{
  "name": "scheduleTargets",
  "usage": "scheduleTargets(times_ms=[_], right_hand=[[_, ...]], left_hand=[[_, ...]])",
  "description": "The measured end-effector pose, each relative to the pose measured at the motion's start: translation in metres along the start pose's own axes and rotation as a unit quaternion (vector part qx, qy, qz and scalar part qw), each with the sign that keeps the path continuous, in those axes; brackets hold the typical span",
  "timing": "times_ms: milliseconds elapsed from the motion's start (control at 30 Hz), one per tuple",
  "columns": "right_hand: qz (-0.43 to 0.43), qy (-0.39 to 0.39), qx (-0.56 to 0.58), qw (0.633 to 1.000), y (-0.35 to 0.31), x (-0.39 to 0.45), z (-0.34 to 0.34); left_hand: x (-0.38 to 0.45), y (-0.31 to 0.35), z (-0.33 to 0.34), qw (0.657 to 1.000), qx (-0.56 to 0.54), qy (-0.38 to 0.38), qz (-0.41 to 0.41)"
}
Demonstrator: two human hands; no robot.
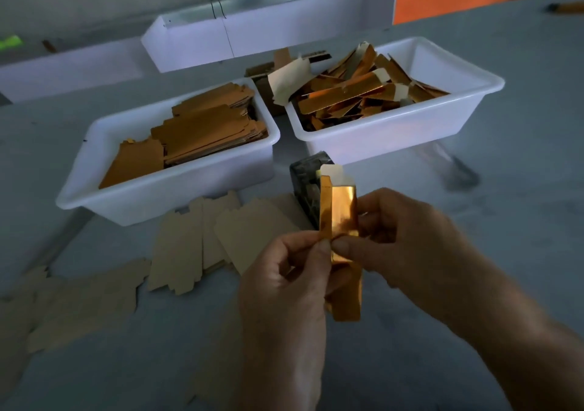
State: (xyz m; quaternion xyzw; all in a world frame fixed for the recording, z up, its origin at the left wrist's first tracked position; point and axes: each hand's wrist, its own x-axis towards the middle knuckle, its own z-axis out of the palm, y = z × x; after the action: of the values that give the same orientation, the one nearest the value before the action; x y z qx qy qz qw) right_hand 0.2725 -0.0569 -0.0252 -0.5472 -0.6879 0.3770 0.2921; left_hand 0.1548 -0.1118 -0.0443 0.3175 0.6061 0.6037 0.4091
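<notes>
A narrow gold foil carton stands upright in front of me, partly folded, with a pale flap sticking up at its top. My left hand pinches its left edge between thumb and forefinger. My right hand grips its right side, thumb pressed on the front near the middle. The carton's lower end shows below my fingers.
A white tub at the left holds stacked flat gold blanks. A second white tub at the right holds several folded gold cartons in a heap. Flat tan blanks lie on the grey table. A dark block stands behind the carton.
</notes>
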Motion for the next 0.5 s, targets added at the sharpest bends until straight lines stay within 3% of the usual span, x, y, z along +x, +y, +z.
scheduleTargets(times_ms=[133,300,400,500], right_hand=[[0.007,-0.082,0.119,0.99,-0.001,0.003,0.003],[-0.012,-0.098,0.079,0.992,-0.005,0.015,0.006],[0.018,-0.115,0.155,0.981,-0.007,0.036,0.002],[0.056,-0.044,0.25,0.966,-0.004,0.081,-0.011]], left_hand=[[0.005,0.006,-0.007,0.999,-0.021,-0.023,-0.033],[0.018,0.014,-0.022,0.995,0.06,-0.052,-0.054],[0.024,0.01,-0.032,0.988,0.151,-0.035,-0.002],[0.028,-0.001,-0.042,0.953,0.29,0.032,0.088]])
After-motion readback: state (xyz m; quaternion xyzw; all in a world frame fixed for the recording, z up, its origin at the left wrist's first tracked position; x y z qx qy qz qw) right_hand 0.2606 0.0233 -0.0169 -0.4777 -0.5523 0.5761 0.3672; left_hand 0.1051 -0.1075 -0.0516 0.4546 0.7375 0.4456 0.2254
